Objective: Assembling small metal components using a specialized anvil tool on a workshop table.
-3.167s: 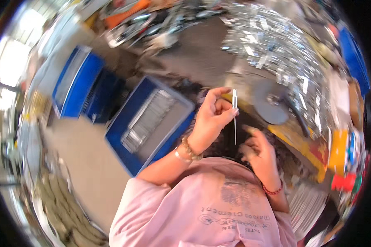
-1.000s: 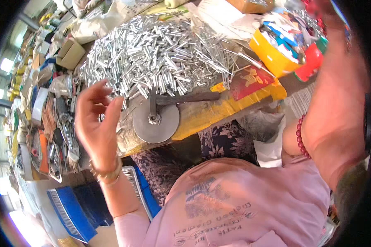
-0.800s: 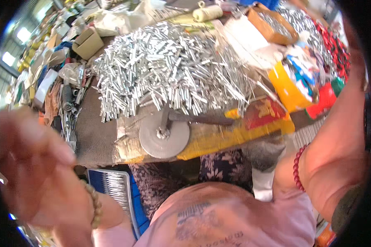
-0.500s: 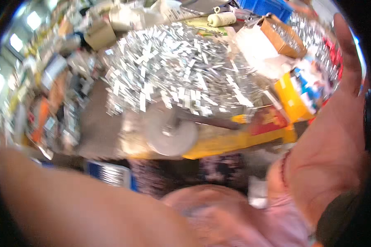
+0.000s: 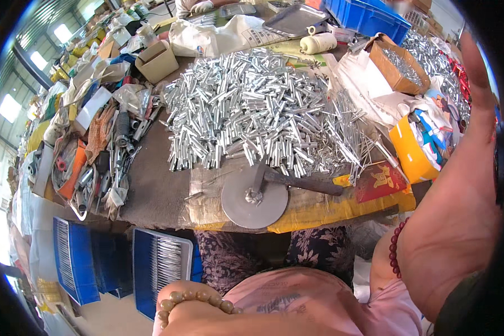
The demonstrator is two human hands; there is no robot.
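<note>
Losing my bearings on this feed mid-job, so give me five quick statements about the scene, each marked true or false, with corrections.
1. The head of the hammer overlaps the round grey disc in this view. True.
2. The heap of silver metal pieces lies closer to the table's near edge than the disc does. False: it lies beyond the disc.
3. The blue bin nearest the legs holds a row of slim silver pieces. True.
4. The red bead bracelet is on the left wrist. False: it is on the right wrist.
5. The yellow box stands left of the heap. False: it is on the right.
</note>
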